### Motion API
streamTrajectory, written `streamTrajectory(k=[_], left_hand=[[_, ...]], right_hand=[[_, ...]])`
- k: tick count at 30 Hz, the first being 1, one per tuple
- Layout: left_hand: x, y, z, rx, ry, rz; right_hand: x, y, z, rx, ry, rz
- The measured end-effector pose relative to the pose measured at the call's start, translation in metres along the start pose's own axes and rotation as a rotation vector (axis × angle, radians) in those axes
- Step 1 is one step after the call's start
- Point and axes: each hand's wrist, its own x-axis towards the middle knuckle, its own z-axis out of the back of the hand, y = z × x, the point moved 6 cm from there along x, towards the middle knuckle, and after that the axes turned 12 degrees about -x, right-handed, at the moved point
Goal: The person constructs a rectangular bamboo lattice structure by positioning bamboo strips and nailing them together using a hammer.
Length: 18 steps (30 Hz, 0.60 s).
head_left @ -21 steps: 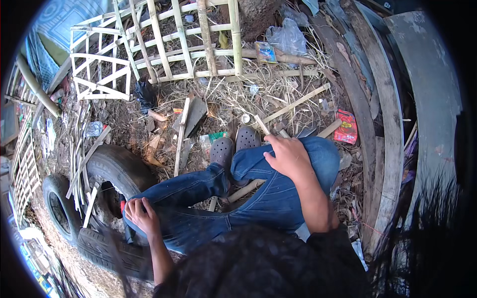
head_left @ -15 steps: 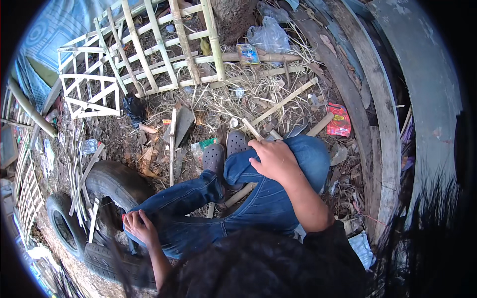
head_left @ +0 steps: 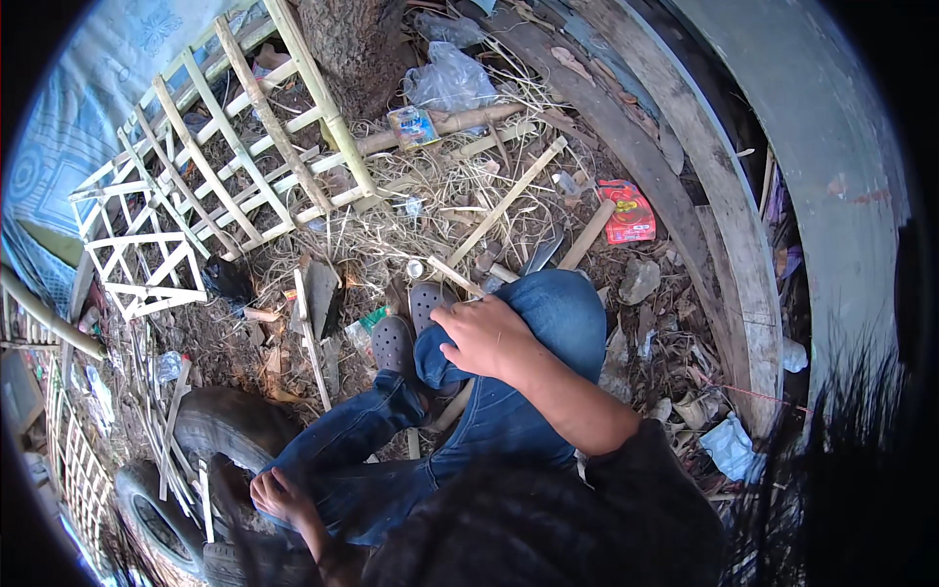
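Observation:
My right hand (head_left: 484, 336) lies on my bent right leg in blue jeans (head_left: 558, 313), its fingers loosely spread and no object seen in them. Just beyond its fingertips is the end of a short pale bamboo strip (head_left: 456, 277); I see no grip on it. At the lower left my left hand (head_left: 282, 496) drapes over my left knee, fingers stretched along the denim. A grey blade-shaped piece (head_left: 541, 251) lies past my right knee, beside a flat wooden stick (head_left: 588, 235). My feet are in grey clogs (head_left: 393, 344).
A bamboo lattice panel (head_left: 256, 132) leans at the far left, near a tree trunk (head_left: 354, 59). Old tyres (head_left: 230, 423) lie by my left leg. Long planks (head_left: 729, 186) edge the right side. Shavings, a red packet (head_left: 626, 211) and a plastic bag (head_left: 450, 78) litter the ground.
The view has swung, so the ground, panel and tree appear farther left. Both hands stay resting on my legs. A small red spot by my left hand no longer shows.

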Motion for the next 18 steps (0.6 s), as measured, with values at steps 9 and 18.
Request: streamTrajectory(k=[9, 18], left_hand=[[0.001, 0.001, 0.003, 0.012, -0.012, -0.004], [0.015, -0.059, 0.017, -0.023, 0.109, 0.006]], right_hand=[[-0.004, 0.028, 0.015, 0.041, -0.138, 0.058], [-0.023, 0.130, 0.026, 0.316, -0.307, 0.413]])
